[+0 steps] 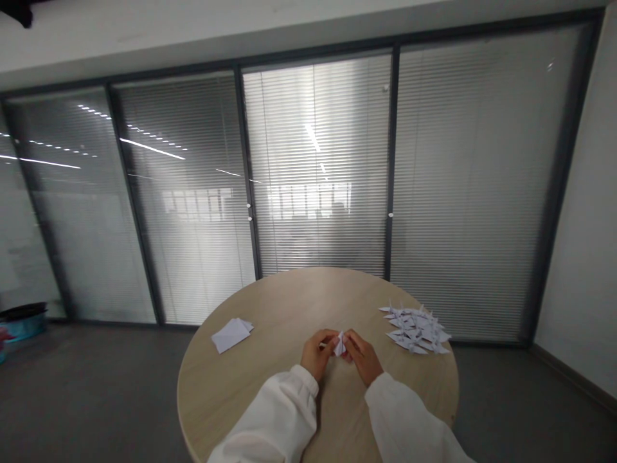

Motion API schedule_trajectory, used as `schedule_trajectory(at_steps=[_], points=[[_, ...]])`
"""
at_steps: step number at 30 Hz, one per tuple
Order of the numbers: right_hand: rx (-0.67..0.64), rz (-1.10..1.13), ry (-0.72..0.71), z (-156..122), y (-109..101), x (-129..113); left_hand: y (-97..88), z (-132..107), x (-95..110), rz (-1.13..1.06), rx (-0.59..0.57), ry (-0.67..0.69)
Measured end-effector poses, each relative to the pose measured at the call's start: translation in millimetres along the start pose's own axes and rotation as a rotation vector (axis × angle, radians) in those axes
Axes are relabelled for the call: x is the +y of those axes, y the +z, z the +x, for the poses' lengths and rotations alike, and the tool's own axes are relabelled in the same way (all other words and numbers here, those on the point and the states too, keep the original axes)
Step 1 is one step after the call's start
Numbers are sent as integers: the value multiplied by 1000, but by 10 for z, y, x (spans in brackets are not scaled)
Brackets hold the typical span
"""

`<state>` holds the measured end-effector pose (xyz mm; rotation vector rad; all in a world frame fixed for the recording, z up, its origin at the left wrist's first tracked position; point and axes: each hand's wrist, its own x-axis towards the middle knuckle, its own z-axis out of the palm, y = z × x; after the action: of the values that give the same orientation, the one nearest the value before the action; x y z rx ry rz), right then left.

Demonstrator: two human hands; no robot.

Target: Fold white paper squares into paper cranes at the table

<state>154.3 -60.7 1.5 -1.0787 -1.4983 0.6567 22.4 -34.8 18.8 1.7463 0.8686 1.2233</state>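
We pinch a folded paper (340,347) over the desk (289,292), left hand (315,354) and right hand (365,358) fingers (353,341) nearly closed, likely steadying creases, flat sheets (232,335) and spiky paper pile (417,328) lying apart, perhaps against mixing.

The table (308,296) stood in front of the partition (467,193).
Over the table, the left hand (318,352) and the right hand (362,355) met around a paper piece (340,345), which sat between them. Well to the left of the hands lay the overlapping sheets (231,335); to their right, the pile of folded pieces (415,329), near the table's edge. The wall (585,257) rose at the far right, and a tub (24,326) stood on the floor (120,392) at the far left.
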Motion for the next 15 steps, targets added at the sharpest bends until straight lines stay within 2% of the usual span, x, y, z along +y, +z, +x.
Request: schedule_trajectory(at_steps=[8, 15], points=[[95, 44, -11, 49, -46, 25, 48, -14, -56, 33, -18, 18], [159, 118, 32, 60, -56, 67, -26, 55, -109, -43, -3, -1]])
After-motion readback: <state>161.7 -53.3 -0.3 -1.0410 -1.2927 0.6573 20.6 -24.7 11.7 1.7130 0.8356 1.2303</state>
